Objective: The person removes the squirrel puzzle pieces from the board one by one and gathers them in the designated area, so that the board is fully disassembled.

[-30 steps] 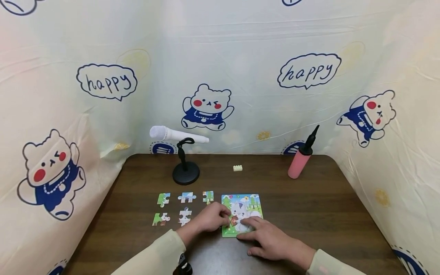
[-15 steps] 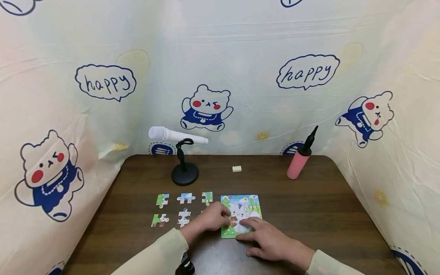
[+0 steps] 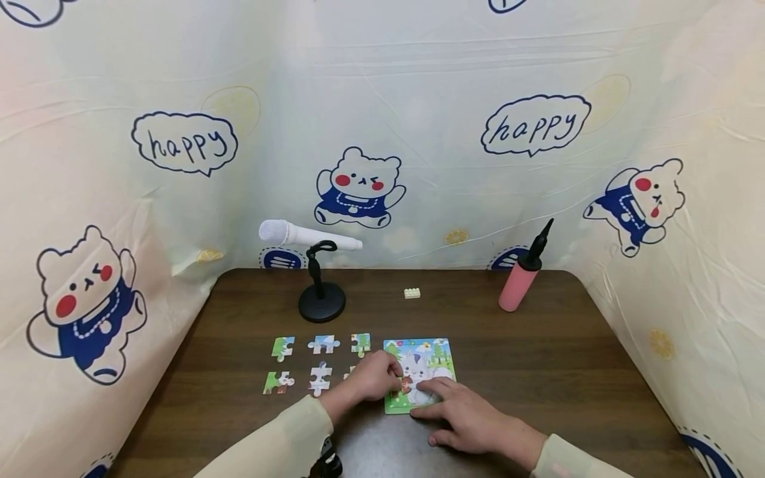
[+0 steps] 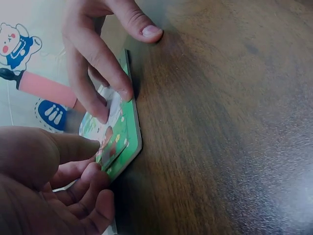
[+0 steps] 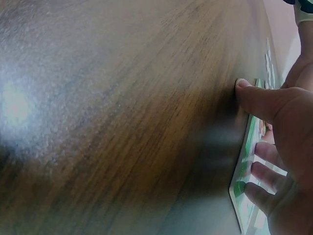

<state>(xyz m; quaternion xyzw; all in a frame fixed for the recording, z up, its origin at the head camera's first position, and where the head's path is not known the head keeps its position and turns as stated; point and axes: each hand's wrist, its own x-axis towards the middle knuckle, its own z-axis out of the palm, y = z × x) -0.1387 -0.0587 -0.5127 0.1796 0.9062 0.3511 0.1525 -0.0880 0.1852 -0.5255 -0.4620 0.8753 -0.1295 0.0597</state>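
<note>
A square jigsaw puzzle (image 3: 441,355) with a white squirrel on a green and blue scene lies on the wooden table. My left hand (image 3: 373,376) is at its left edge, thumb and fingertips pinching a puzzle piece (image 4: 117,151). In the left wrist view that piece sits tilted, one edge raised above the puzzle's green border. From the right, my right hand (image 3: 469,411) rests straight, spread fingers (image 4: 100,63) on the puzzle's lower part. Its thumb stays off the puzzle, near the table surface. The left hand partly covers the puzzle's left side.
Several loose puzzle pieces (image 3: 319,378) lie in two rows left of the puzzle, one partly behind my left hand. Behind them stands a white microphone (image 3: 311,235) on a black stand (image 3: 321,304). Farther back are a cream toy brick (image 3: 412,293) and a pink hand pump (image 3: 517,287).
My left hand has shifted slightly right and turned a little, uncovering more of the loose piece beside it. The right hand keeps its place on the puzzle.
</note>
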